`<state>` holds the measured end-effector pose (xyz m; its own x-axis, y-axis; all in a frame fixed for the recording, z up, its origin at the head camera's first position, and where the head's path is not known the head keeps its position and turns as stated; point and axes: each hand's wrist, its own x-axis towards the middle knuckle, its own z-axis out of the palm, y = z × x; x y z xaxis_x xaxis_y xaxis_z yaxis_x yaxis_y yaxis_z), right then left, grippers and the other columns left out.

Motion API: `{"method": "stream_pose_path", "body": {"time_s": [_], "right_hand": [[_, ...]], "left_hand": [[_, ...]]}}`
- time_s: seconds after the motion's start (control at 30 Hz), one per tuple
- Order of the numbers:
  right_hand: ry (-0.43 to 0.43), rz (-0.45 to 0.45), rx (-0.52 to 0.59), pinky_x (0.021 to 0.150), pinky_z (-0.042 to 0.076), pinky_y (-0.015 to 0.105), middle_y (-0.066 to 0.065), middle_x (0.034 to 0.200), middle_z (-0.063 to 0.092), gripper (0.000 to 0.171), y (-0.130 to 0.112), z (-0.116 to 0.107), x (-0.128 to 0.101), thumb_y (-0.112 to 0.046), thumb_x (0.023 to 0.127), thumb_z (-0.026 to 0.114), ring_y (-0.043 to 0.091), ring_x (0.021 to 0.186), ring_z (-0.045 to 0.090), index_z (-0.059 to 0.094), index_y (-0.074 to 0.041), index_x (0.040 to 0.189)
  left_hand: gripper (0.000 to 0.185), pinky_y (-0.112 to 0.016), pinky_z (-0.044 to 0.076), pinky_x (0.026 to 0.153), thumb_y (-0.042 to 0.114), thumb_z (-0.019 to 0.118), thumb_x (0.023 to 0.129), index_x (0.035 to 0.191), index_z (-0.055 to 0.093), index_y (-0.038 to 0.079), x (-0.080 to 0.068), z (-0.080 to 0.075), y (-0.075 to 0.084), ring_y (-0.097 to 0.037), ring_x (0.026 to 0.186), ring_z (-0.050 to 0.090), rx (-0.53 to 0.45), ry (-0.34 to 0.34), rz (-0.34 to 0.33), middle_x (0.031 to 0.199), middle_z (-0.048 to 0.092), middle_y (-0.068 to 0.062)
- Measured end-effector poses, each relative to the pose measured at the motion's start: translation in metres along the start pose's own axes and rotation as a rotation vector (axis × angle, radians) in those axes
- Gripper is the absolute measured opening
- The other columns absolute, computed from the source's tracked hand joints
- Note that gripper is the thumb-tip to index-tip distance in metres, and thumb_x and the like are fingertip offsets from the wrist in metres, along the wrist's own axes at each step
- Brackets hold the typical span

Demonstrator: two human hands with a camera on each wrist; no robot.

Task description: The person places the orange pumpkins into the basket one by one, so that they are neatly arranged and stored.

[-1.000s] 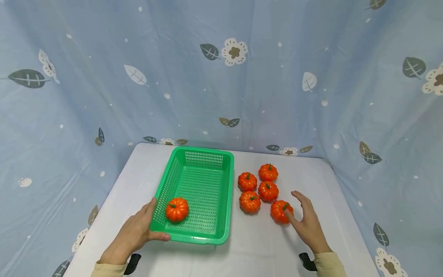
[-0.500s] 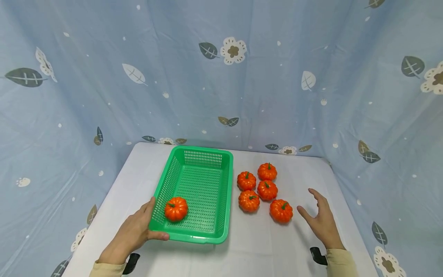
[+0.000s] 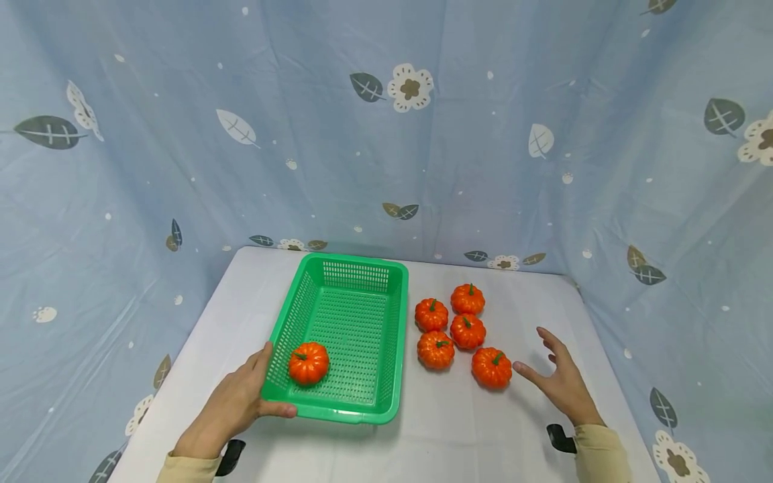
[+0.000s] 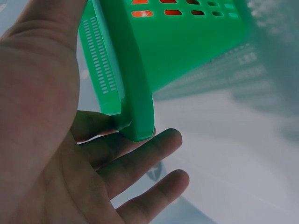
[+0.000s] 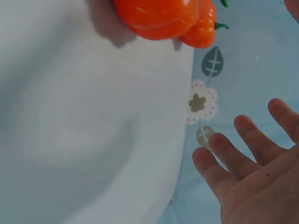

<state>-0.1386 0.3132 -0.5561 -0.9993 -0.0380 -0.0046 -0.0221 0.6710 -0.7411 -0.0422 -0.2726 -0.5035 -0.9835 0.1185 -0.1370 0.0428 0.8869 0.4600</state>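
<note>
A green perforated basket sits left of centre on the white table, with one orange pumpkin in its near-left part. My left hand grips the basket's near-left corner, thumb over the front rim. In the left wrist view the fingers of that left hand reach under the basket corner. Several more pumpkins cluster to the right of the basket; the nearest pumpkin lies just left of my right hand. That hand hovers with its fingers spread and holds nothing. The right wrist view shows the right hand apart from a pumpkin.
Blue leaf-and-flower cloth hangs behind and on both sides of the table. The other pumpkins stand close together beside the basket's right wall. Black wrist-camera mounts show near both sleeves.
My right hand pulled away to the right from the nearest pumpkin, which stayed on the table. The left hand kept its hold on the basket corner.
</note>
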Motion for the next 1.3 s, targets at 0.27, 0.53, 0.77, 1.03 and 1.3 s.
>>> {"method": "stream_pose_path", "body": {"time_s": [0.27, 0.53, 0.77, 1.03, 1.3], "right_hand": [[-0.076, 0.023, 0.012, 0.108, 0.028, 0.071, 0.022, 0.163, 0.025, 0.107, 0.006, 0.017, 0.002, -0.046, 0.084, 0.082, 0.049, 0.144, 0.026, 0.018, -0.014, 0.163], [-0.122, 0.017, 0.006, 0.11, 0.028, 0.069, 0.024, 0.162, 0.025, 0.107, 0.012, 0.029, 0.001, -0.048, 0.082, 0.084, 0.049, 0.143, 0.027, 0.022, -0.012, 0.161], [-0.15, 0.023, -0.019, 0.109, 0.03, 0.069, 0.026, 0.161, 0.026, 0.107, 0.012, 0.04, 0.004, -0.052, 0.081, 0.083, 0.049, 0.142, 0.028, 0.025, -0.01, 0.16], [-0.167, 0.023, -0.016, 0.107, 0.032, 0.07, 0.027, 0.16, 0.026, 0.108, 0.009, 0.046, 0.006, -0.049, 0.079, 0.085, 0.051, 0.141, 0.03, 0.026, -0.008, 0.159], [-0.189, 0.065, -0.017, 0.105, 0.038, 0.066, 0.026, 0.159, 0.029, 0.108, 0.008, 0.047, 0.008, -0.049, 0.077, 0.087, 0.049, 0.137, 0.037, 0.027, -0.012, 0.159]], "left_hand": [[0.141, -0.063, 0.046, 0.097, 0.076, 0.076, 0.061, 0.156, 0.02, -0.011, 0.0, 0.001, -0.001, -0.055, 0.123, 0.052, 0.005, -0.005, -0.012, 0.149, 0.039, -0.037], [0.14, -0.062, 0.047, 0.096, 0.075, 0.077, 0.062, 0.156, 0.02, -0.011, 0.0, 0.001, 0.0, -0.054, 0.121, 0.053, 0.006, 0.005, 0.007, 0.148, 0.039, -0.038], [0.14, -0.063, 0.046, 0.096, 0.074, 0.078, 0.061, 0.156, 0.02, -0.01, -0.001, 0.001, 0.001, -0.056, 0.122, 0.052, 0.004, 0.0, -0.004, 0.148, 0.039, -0.038], [0.139, -0.062, 0.047, 0.096, 0.072, 0.078, 0.062, 0.155, 0.021, -0.012, -0.003, 0.002, 0.0, -0.055, 0.122, 0.053, -0.003, 0.007, 0.001, 0.148, 0.039, -0.038], [0.138, -0.062, 0.047, 0.096, 0.071, 0.079, 0.062, 0.155, 0.022, -0.012, -0.001, 0.002, -0.001, -0.054, 0.121, 0.054, 0.003, 0.018, 0.006, 0.148, 0.041, -0.037]]}}
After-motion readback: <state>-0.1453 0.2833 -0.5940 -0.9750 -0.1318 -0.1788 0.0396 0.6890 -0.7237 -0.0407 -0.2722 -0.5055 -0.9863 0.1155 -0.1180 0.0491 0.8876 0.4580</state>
